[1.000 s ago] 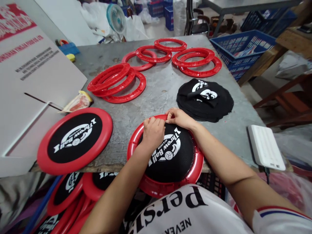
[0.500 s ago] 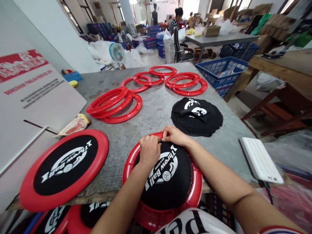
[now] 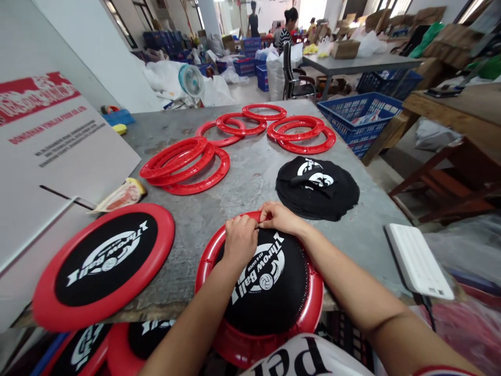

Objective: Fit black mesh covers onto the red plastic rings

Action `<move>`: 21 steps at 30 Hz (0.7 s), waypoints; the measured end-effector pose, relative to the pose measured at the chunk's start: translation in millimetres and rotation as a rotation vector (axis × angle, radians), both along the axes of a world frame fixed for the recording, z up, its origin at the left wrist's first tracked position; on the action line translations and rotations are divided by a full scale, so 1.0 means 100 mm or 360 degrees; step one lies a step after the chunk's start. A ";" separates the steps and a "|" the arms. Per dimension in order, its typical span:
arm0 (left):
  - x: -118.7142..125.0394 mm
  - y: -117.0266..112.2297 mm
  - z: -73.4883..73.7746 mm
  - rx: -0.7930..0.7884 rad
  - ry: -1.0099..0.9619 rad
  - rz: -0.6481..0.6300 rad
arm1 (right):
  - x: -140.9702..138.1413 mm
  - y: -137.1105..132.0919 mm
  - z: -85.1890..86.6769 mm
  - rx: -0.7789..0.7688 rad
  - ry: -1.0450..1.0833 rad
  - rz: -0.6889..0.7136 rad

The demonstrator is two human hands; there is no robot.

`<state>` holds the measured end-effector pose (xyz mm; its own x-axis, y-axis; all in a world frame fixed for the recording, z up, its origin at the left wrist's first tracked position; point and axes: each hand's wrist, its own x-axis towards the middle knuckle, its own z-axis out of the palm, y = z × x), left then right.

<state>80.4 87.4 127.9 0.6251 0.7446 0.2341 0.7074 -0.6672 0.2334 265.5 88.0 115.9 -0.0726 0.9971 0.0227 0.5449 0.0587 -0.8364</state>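
In front of me a round black fabric disc [image 3: 270,308] printed "Throw Ball" lies over a shiny red plastic ring [image 3: 313,308], partly over the table's front edge. My left hand [image 3: 241,237] is closed at the disc's far edge, fingers curled over the fabric. Right beside it, my right hand [image 3: 279,216] pinches the same edge against the ring. Their fingertips nearly meet, hiding exactly what lies between them. Beyond my right hand sits a pile of black fabric discs [image 3: 321,193]. To the left rests a red-rimmed disc with a black middle [image 3: 105,261].
Several loose red rings [image 3: 203,183] lie farther back on the grey table [image 3: 250,172]. A white power bank [image 3: 418,261] with a cable is at the right. A printed board [image 3: 58,141] stands at the left. Blue crates [image 3: 360,122] and people are beyond the table.
Both hands stay at the disc's far edge with hardly any movement. The dark bit of fabric between the fingertips shows less now. The view has shifted slightly.
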 end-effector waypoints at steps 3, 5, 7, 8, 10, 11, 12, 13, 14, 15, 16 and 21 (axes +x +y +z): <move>0.00 -0.01 0.00 -0.0020 -0.0048 -0.0008 | 0.01 0.00 -0.04 -0.0016 0.0023 0.0004; 0.00 -0.01 -0.01 -0.0023 -0.0086 -0.0021 | 0.01 -0.01 -0.05 -0.0030 0.0022 0.0001; 0.00 0.00 -0.02 -0.0020 -0.0124 -0.0034 | 0.00 -0.03 -0.02 -0.0050 0.0004 -0.0014; -0.01 0.01 -0.03 -0.0016 -0.0144 -0.0041 | -0.02 -0.04 0.02 -0.0061 -0.0013 -0.0029; -0.04 0.02 -0.08 -0.0012 -0.0184 -0.0038 | -0.07 -0.05 0.12 -0.0073 -0.0047 -0.0053; -0.06 0.03 -0.12 -0.0004 -0.0215 -0.0021 | -0.10 -0.05 0.18 -0.0070 -0.0064 -0.0061; -0.08 0.05 -0.17 0.0003 -0.0234 -0.0013 | -0.14 -0.06 0.24 -0.0061 -0.0078 -0.0067; -0.10 0.06 -0.22 0.0007 -0.0237 -0.0043 | -0.17 -0.07 0.31 -0.0040 -0.0088 -0.0081; -0.10 0.06 -0.26 0.0015 -0.0246 -0.0035 | -0.20 -0.09 0.37 -0.0015 -0.0092 -0.0091; -0.08 0.05 -0.29 0.0030 -0.0269 0.0020 | -0.21 -0.12 0.43 0.0008 -0.0090 -0.0096; -0.04 0.01 -0.29 0.0026 -0.0285 0.0043 | -0.21 -0.18 0.48 0.0031 -0.0083 -0.0098; 0.41 -0.39 0.22 -0.0268 -0.0075 0.0084 | 0.01 -0.54 0.80 -0.0033 -0.0124 -0.0093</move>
<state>121.5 48.3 149.8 0.5752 0.8074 0.1314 0.7263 -0.5780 0.3720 266.8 33.6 195.5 -0.0148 0.9999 -0.0011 0.6103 0.0081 -0.7921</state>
